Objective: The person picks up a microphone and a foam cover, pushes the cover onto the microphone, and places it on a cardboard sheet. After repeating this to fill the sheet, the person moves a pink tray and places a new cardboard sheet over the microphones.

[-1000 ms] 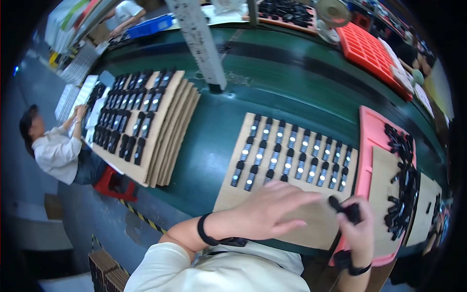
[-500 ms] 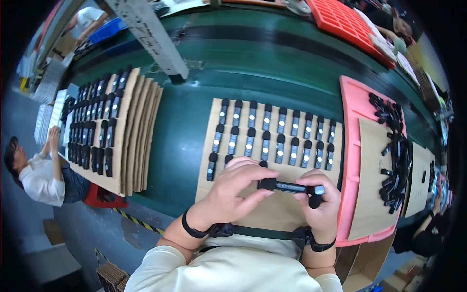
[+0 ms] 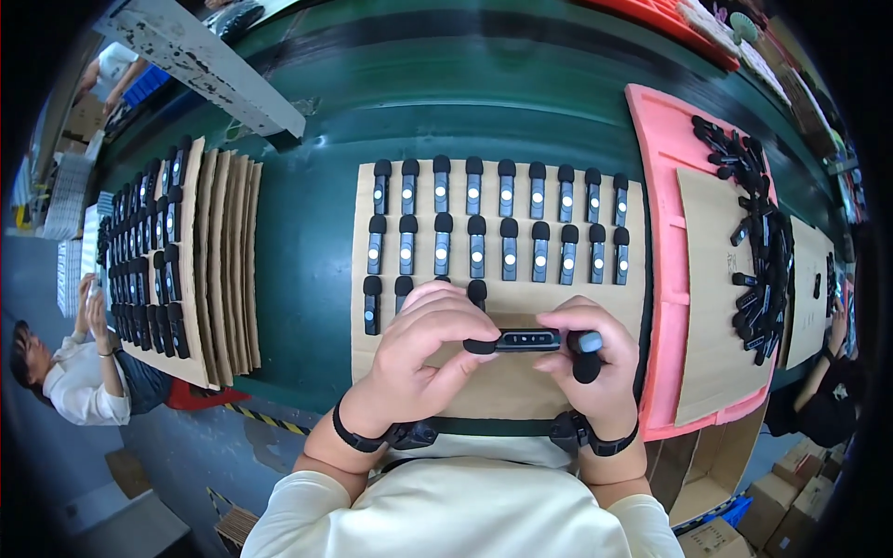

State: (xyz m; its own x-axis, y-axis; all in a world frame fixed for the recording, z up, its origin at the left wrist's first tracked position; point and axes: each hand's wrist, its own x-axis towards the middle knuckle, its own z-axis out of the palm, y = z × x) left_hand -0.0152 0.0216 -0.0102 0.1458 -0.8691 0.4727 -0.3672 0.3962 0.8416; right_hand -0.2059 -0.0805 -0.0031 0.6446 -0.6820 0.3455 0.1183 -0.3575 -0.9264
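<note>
My left hand (image 3: 423, 352) pinches the round black foam cap of a small wireless clip microphone (image 3: 528, 340), which lies level in front of me with a row of small marks facing up. At its other end, my right hand (image 3: 600, 358) has its thumb and finger close by; whether they touch it I cannot tell. A second microphone (image 3: 585, 342) is tucked in the right hand, its light end up and its black foam cap hanging down. Beneath both hands lies a cardboard sheet (image 3: 595, 302) with rows of similar microphones (image 3: 477, 249), foam caps pointing away from me. My left hand hides part of the nearest row.
On the left stand cardboard sheets (image 3: 226, 270) with more microphones on top. A pink tray (image 3: 662, 279) at right holds cardboard and a heap of loose microphones (image 3: 763, 279). A metal post (image 3: 205, 70) rises at the far left. Another person (image 3: 84, 381) sits at left.
The held microphone has turned so its marked face shows more. My right fingers have shifted at its end. The view has moved, so the cardboard sheet appears further left.
</note>
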